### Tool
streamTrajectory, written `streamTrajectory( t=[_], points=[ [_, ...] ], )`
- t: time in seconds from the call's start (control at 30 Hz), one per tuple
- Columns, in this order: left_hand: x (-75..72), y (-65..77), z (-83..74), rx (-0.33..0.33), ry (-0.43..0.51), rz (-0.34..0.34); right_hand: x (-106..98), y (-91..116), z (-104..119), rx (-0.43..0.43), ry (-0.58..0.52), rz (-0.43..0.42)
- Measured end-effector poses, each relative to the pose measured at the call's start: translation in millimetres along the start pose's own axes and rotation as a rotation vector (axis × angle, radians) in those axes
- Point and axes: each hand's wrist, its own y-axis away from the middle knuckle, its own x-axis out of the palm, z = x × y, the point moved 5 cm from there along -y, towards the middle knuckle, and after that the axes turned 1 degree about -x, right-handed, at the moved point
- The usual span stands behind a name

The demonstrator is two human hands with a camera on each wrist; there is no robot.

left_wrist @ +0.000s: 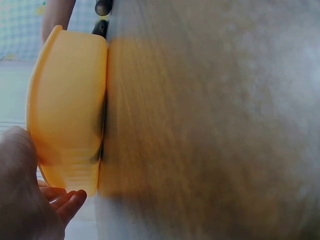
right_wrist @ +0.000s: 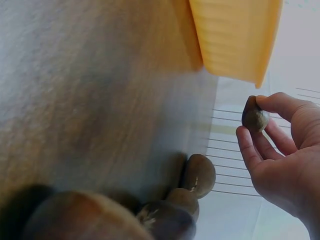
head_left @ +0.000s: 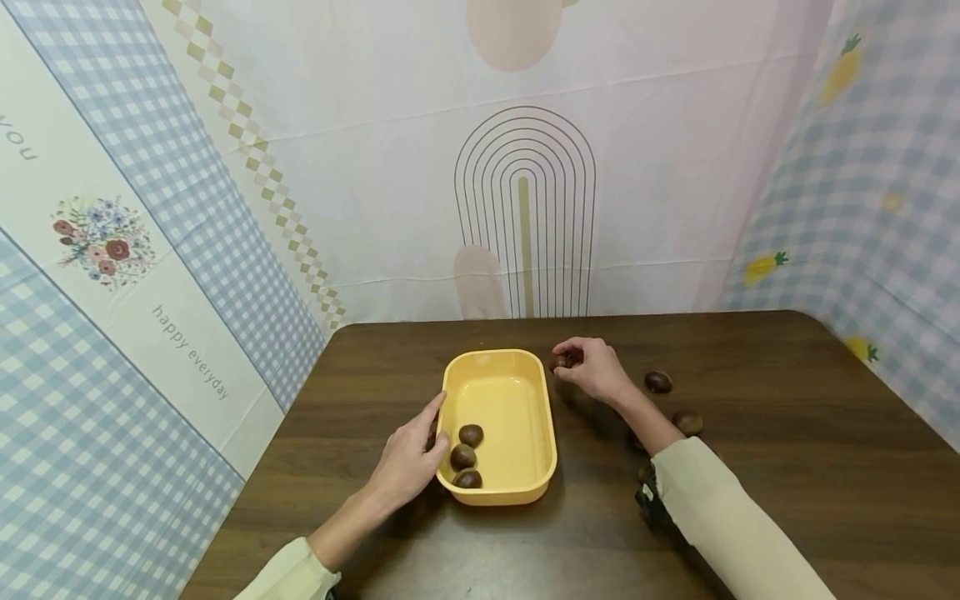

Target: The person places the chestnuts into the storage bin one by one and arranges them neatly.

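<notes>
A yellow rectangular plastic tray (head_left: 502, 497) stands on the table, with three brown chestnuts (head_left: 462, 456) lying along its left side near the front. My left hand (head_left: 405, 457) grips the tray's left wall, thumb over the rim; in the left wrist view its fingers (left_wrist: 70, 204) are against the outside. Just beyond the tray's right rim, my right hand (head_left: 597, 371) pinches a chestnut (right_wrist: 255, 117) between thumb and fingers, held above the table. In the head view that chestnut is partly covered by the fingers.
Loose chestnuts lie right of the tray, among them one farther back (head_left: 658, 382) and another (head_left: 687, 422) beside the right forearm. The forearm partly hides others. Patterned cloth hangs (head_left: 397, 208) behind the brown wooden table (head_left: 592, 550) and along both sides.
</notes>
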Motion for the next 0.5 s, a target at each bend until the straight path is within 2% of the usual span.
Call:
streamTrajectory(
  t=[0.5],
  points=[
    [2.0, -0.9, 1.7, -0.002, -0.02, -0.001, -1, -6, 15, -0.029, -0.014, -0.022]
  ],
)
